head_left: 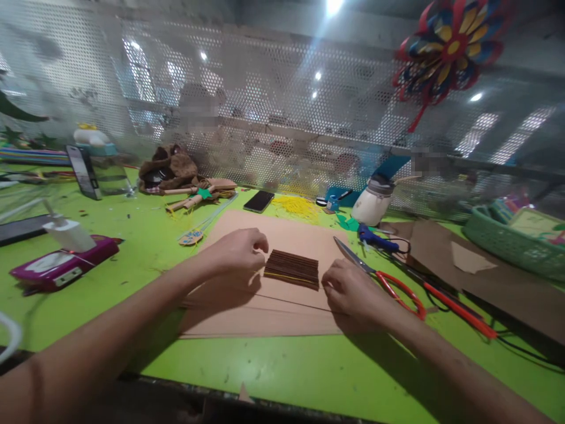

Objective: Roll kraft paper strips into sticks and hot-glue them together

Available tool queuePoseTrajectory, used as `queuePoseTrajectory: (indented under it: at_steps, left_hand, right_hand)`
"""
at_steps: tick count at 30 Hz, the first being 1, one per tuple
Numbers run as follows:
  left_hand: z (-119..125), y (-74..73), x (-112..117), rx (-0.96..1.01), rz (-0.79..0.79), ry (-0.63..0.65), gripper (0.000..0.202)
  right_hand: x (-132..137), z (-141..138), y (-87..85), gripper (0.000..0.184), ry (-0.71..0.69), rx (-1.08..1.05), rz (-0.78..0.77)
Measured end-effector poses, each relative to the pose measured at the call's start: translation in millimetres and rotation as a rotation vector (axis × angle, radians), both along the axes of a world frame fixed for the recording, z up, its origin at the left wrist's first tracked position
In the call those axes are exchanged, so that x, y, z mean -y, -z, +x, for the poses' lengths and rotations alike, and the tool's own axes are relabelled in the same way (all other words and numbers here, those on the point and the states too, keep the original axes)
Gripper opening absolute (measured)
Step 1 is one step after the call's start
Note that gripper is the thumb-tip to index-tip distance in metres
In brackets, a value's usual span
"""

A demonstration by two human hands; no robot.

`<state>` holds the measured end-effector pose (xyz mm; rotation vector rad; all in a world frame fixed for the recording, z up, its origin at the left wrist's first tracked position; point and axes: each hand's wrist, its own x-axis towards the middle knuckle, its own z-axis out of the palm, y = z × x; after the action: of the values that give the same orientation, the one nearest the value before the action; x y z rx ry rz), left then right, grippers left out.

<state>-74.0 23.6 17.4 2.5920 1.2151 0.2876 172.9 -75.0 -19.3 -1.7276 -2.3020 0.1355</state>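
Note:
A flat row of dark brown strips (291,269) lies side by side on a stack of tan paper sheets (282,232), with a thin yellow line along its near part. My left hand (241,252) hovers just off the strips' left end, fingers loosely bent and apart from the thumb, holding nothing visible. At the right end, my right hand (348,287) rests on the paper with bent fingertips at or touching the strip ends; nothing shows in its grip. Orange-handled scissors (392,287) lie right beside my right hand, blades pointing away toward the back left.
A blue glue gun (375,238), brown cardboard (435,250) and green basket (507,238) are on the right. Behind the paper lie a phone (259,201) and yellow shreds (295,206). A magenta power strip (66,263) sits left. The green table's edge is close in front.

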Motion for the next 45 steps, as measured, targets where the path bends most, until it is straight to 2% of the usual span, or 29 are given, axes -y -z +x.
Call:
queuePoseTrajectory:
  at_steps: [3,5,9,13,18,21,26,29,33,38,42,45]
  left_hand:
    - [4,7.9,-2,0.073,0.048,0.195,0.037]
    - [6,10.7,0,0.088,0.039,0.263,0.040]
    - [4,14.2,7,0.129,0.029,0.250,0.027]
    - [-9,15.7,10,0.119,0.051,0.189,0.022]
    - [-21,11.6,3,0.002,-0.001,0.145,0.015]
    - [-21,9.5,3,-0.034,-0.033,0.144,0.008]
    - [-19,11.9,7,-0.024,-0.043,0.151,0.008]
    - [-19,14.2,8,-0.028,-0.029,0.163,0.010]
    - [-18,17.2,10,-0.021,-0.005,0.179,0.017]
    - [-17,20.5,11,-0.012,0.022,0.155,0.020]
    - [-17,18.7,11,-0.023,-0.021,0.139,0.018]
    - [-17,16.2,12,-0.021,-0.054,0.104,0.018]
  right_hand:
    - [-2,3,12.1,0.018,0.047,-0.075,0.011]
    - [-3,5,16.8,0.018,0.042,-0.111,0.017]
    - [-2,5,20.0,0.018,0.018,-0.154,0.029]
    - [0,5,14.1,0.017,0.038,-0.198,0.072]
    - [4,5,-1.6,0.017,0.121,-0.279,-0.084]
    - [5,8,-3.0,0.017,0.088,-0.128,-0.050]
    - [6,9,7.2,0.023,-0.001,0.220,0.059]
    - [7,7,13.2,0.021,-0.051,0.277,0.113]
    - [7,7,15.7,0.019,-0.046,0.278,0.111]
    - [11,11,3.2,0.019,0.034,0.008,0.014]
    - [13,16,-9.8,0.017,0.078,-0.353,-0.254]
    - [11,21,-12.2,0.013,0.109,-0.580,-0.426]
